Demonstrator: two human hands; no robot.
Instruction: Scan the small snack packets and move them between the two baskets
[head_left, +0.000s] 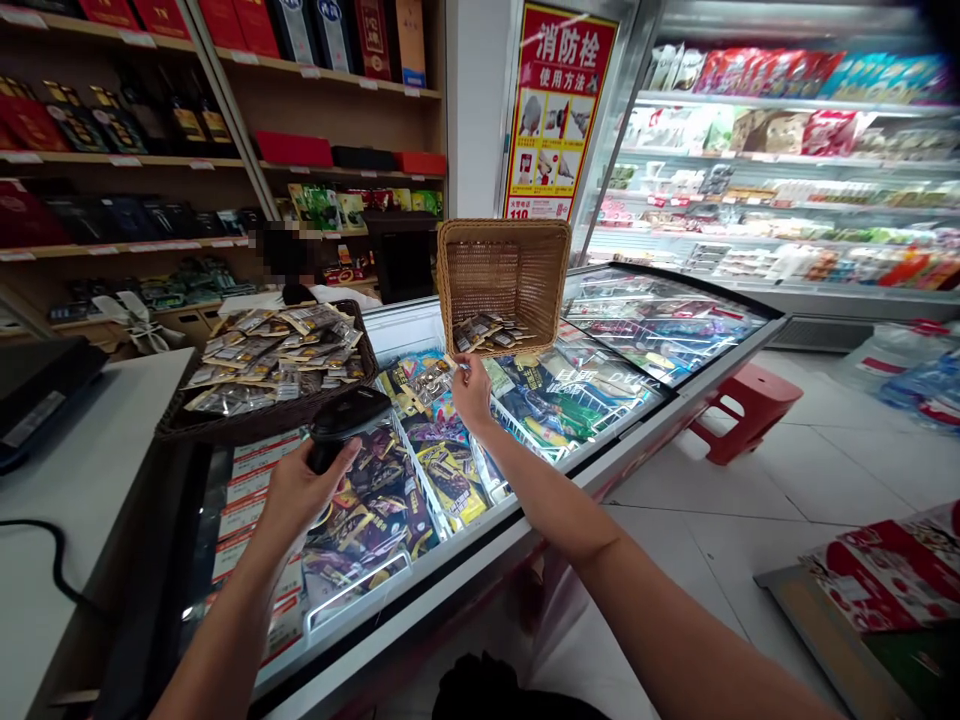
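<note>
Your left hand [304, 495], eight o'clock: wrapped round black scanner [349, 411]. Your right hand [471, 394]: pinching small packet [430, 382], wicker basket [541, 275] beyond, one o'clock.

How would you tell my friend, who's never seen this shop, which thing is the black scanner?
Find the long glass-topped freezer in the middle. At its left end in the picture is a dark woven basket heaped with packets; just in front of that, the left hand grips the black scanner. Unlike the basket, it's smooth, with a broad head.
</note>
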